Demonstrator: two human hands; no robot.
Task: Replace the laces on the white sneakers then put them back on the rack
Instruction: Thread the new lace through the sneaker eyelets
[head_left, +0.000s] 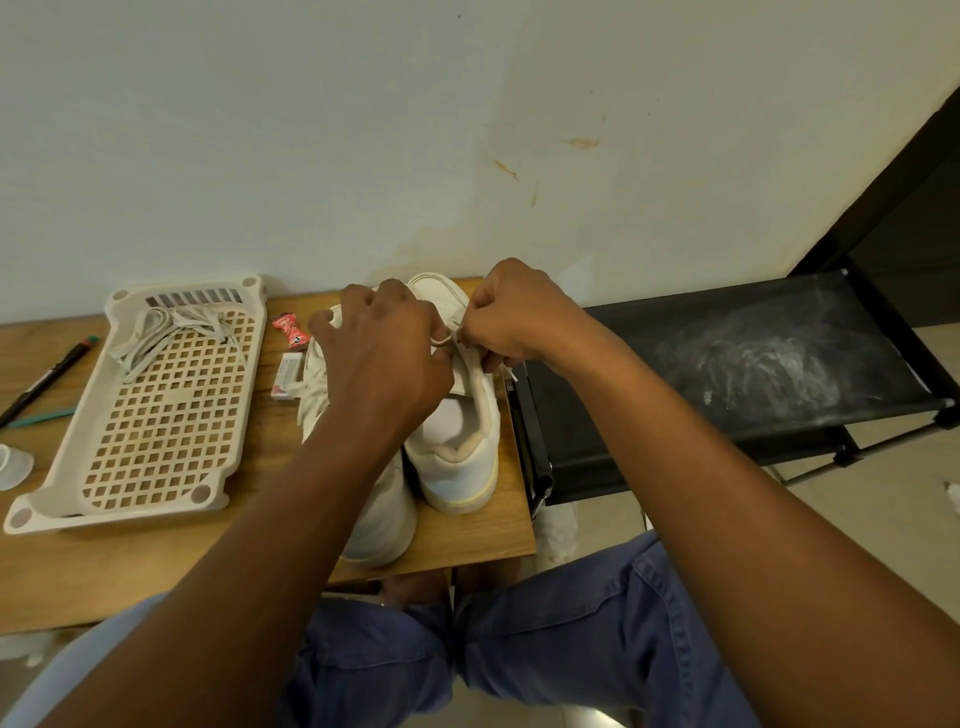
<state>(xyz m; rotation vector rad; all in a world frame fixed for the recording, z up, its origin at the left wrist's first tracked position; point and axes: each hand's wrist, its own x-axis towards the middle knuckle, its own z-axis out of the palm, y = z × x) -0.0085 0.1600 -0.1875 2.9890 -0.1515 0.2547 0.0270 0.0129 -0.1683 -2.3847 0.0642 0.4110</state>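
Two white leather low-top sneakers stand side by side on the wooden counter (467, 535), heels toward you, toes toward the wall. The right-hand sneaker (462, 457) is the one you are working on; the left-hand sneaker (382, 519) lies mostly under your left forearm.

Your left hand (387, 358) is curled into a loose fist over the eyelet area, knuckles up. It appears to pinch the off-white lace (442, 340) where a small loop shows between the hands; the fingertips themselves are hidden. Your right hand (511, 317) is closed too, thumb and fingers pinching the same lace just beside that loop. A loose lace end (511, 375) hangs down past the sneaker's right side.

The shoe's long axis runs away from you, so the eyelet rows lie directly under and between both hands. Both are equally close; the right hand sits slightly further toward the toe. The lace crosses the shoe from left to right, so any pull to tighten it would go sideways, not along the shoe.

A bundle of grey-white laces (171, 327) lies on the cream perforated plastic tray (150, 483), well to your left. The black fabric shoe rack shelf (727, 364) stands just right of the counter, within reach of your right hand. Lacing looks unfinished, by my reading.
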